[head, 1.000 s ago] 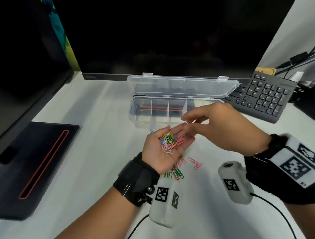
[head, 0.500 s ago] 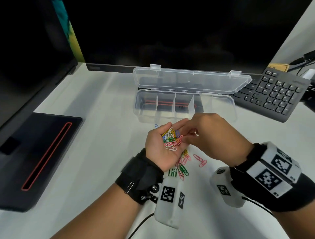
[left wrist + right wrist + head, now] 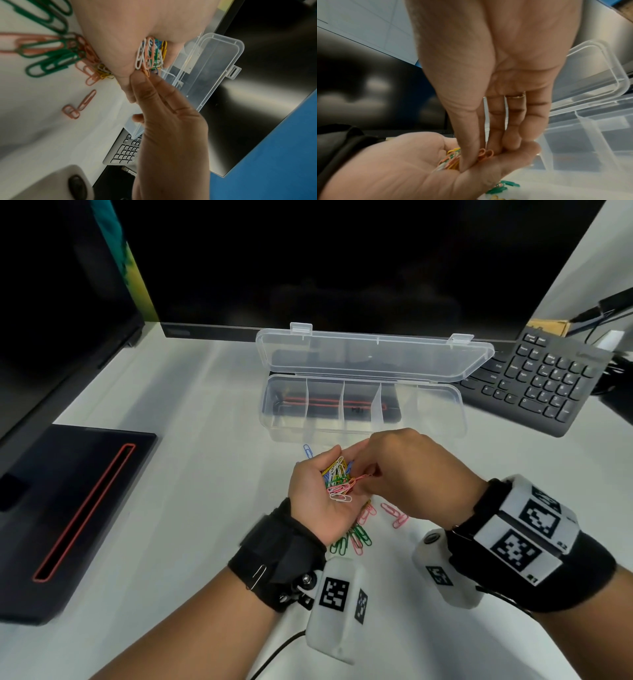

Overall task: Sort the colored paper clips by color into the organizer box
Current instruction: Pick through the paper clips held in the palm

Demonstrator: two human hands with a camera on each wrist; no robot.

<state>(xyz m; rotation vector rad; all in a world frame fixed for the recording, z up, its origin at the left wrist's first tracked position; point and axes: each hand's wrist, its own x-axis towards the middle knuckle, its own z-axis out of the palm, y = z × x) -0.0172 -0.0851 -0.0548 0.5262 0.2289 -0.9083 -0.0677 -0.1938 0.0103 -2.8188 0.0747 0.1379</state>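
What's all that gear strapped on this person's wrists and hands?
The left wrist wears a black fabric strap with a white camera pod bearing black-and-white square markers and a black cable. The right strap matches, plus a white marker block; the right hand wears a gold ring.

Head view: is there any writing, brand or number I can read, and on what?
Nothing reads clearly.
Keyboard: key legends too blurred.
Wrist markers: black-and-white square patterns, no words; tiny print beside them too small.
Monitor bezel: mark blurred.
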